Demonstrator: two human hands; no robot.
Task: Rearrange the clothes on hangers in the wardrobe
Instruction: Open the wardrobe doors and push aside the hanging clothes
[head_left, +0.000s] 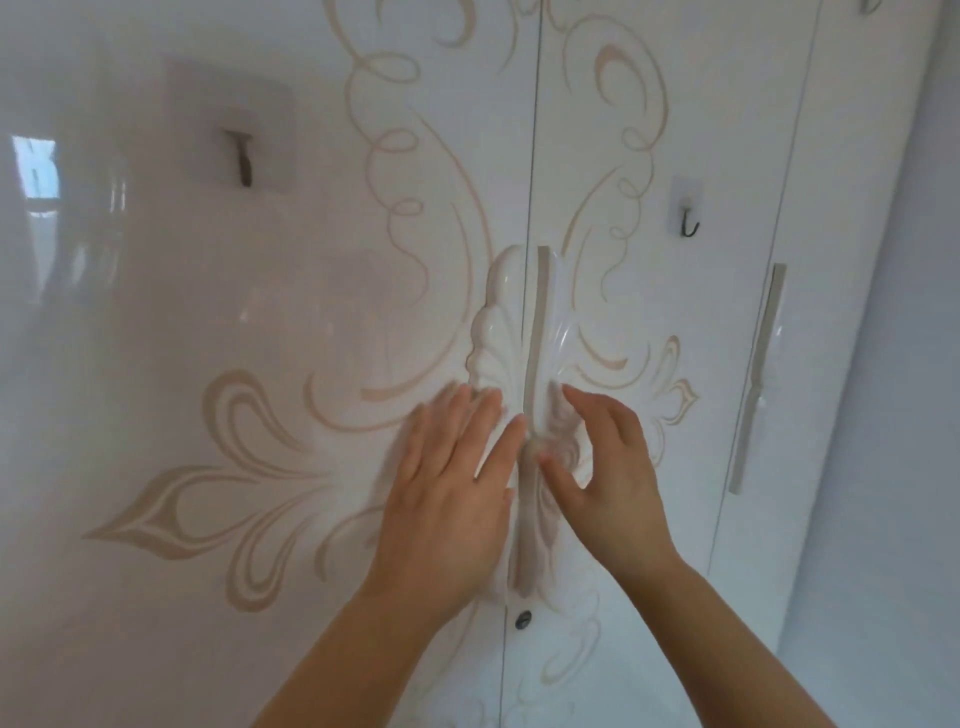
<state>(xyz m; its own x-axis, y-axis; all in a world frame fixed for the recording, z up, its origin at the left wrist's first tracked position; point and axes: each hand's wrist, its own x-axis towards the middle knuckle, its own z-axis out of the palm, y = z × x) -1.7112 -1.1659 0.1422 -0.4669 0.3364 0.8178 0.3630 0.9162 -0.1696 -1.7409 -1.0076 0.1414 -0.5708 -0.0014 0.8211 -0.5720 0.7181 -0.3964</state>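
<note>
1. Wardrobe (260, 312): its glossy white doors are shut, so the clothes and hangers must be behind them, beyond both hands and out of my view. A hook (244, 161) sits high on the left door.
2. My left hand (447, 499) is flat, fingers straight and close together, holding nothing. Its tips lie on the raised shell shape left of the middle seam (534, 156). The hand is blurred, so the contact is my judgement.
3. The handle strip (535, 338) runs along that seam with its long axis up and down. It sits between my hands, just right of the left fingertips and just left of the right thumb.
4. My right hand (608, 467) is empty, fingers loosely bent and thumb spread. I cannot tell whether it touches the door.
5. Both hands look equally near, so I judge each must hook its own door edge and pull toward me.
6. Further right are a small hook (688, 223) and a long handle (758, 384), well apart from my hands.
</note>
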